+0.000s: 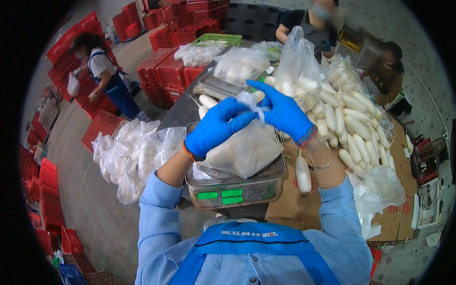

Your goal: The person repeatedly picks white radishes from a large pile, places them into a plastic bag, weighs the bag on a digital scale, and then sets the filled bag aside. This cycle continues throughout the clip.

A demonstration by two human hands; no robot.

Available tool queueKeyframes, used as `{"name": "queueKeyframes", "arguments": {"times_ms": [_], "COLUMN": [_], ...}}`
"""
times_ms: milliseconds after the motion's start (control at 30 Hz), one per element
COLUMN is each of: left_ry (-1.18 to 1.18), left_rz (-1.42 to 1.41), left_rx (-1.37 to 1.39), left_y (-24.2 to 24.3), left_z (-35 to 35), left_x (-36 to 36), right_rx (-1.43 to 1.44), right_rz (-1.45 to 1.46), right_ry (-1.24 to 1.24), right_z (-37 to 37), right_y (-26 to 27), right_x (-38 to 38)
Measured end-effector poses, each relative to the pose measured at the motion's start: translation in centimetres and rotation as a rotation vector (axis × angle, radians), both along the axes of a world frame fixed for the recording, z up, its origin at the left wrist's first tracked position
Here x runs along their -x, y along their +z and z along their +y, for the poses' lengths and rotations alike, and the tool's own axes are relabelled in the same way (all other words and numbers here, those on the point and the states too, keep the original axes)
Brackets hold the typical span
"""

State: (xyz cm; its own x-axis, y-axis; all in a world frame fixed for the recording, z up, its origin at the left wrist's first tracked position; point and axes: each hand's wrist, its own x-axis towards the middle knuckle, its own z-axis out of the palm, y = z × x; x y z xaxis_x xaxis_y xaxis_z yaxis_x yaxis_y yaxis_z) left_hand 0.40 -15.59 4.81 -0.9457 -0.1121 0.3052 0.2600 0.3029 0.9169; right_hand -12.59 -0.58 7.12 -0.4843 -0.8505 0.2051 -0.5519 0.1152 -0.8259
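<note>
A clear plastic bag of white radishes rests on the metal pan of a digital scale with lit green displays. Above it, my left hand, in a blue glove, grips the bag's twisted neck from the left. My right hand, gloved the same way, pinches the knotted part of that neck, its index finger stretched out. The fingers partly cover the knot, so how tight it is cannot be told. One loose white radish lies on cardboard beside the scale, below my right wrist.
Loose radishes are heaped on the right. A tall filled bag stands beyond my right hand; a second scale holds another bag. Filled bags pile up left. Red crates stand behind. Three people work nearby.
</note>
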Motion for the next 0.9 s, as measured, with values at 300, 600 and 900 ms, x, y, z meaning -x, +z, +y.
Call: {"name": "queueKeyframes", "arguments": {"times_ms": [300,600,900], "left_ry": [0.055,0.37,0.581], "left_rz": [0.282,0.038,-0.228], "left_rx": [0.589,0.449,-0.2], "left_y": [-4.6,-2.3,3.6], "left_z": [1.4,1.4,-9.4], "left_x": [-5.7,-2.9,-12.2], "right_rx": [-0.104,0.319,0.58], "right_rz": [0.236,-0.16,0.019], "right_ry": [-0.37,0.261,0.222], "right_z": [-4.7,-2.7,-5.7], "right_y": [-7.2,6.7,9.8], "right_x": [9.3,-8.9,-8.5]}}
